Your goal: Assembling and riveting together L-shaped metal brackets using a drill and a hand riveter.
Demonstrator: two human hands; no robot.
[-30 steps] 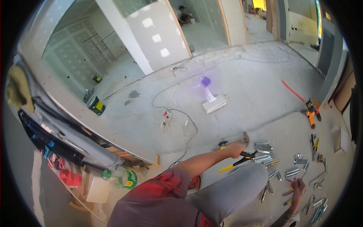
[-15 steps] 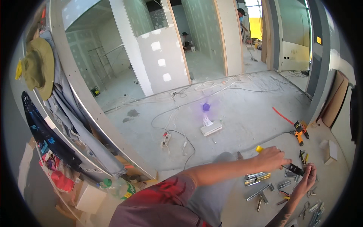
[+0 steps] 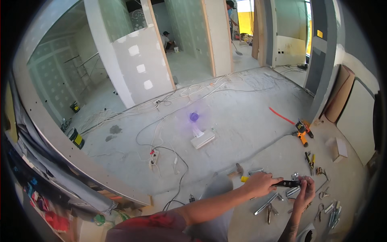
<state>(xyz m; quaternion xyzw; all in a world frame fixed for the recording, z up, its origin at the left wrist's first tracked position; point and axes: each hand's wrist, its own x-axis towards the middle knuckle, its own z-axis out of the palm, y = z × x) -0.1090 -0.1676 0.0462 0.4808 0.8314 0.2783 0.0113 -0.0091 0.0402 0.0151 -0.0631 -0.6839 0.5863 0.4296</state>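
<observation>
My left hand [image 3: 261,185] is closed, with a yellow handle end [image 3: 244,178] sticking out behind it; the kind of tool is hidden. Its fingers meet one end of a black strip-like piece [image 3: 287,183] with round light spots. My right hand [image 3: 305,194] pinches the other end between thumb and fingers, beside a small shiny metal part [image 3: 295,176]. Below the hands, silver metal pieces [image 3: 266,203] lie on the floor. Yellow-and-black pliers [image 3: 310,159] lie beyond my right hand.
An orange-and-black power tool [image 3: 301,135] lies at the right near a red strip [image 3: 281,115]. A small fan [image 3: 194,117] with a white base stands ahead. Cables [image 3: 187,167] cross the floor. A hammer [image 3: 239,169] lies beyond my left hand. Wall framing [image 3: 60,157] rises at left.
The view has swung, so the room sits further left and the hanging hat has left it. The black piece has turned from slanting to nearly level between my hands.
</observation>
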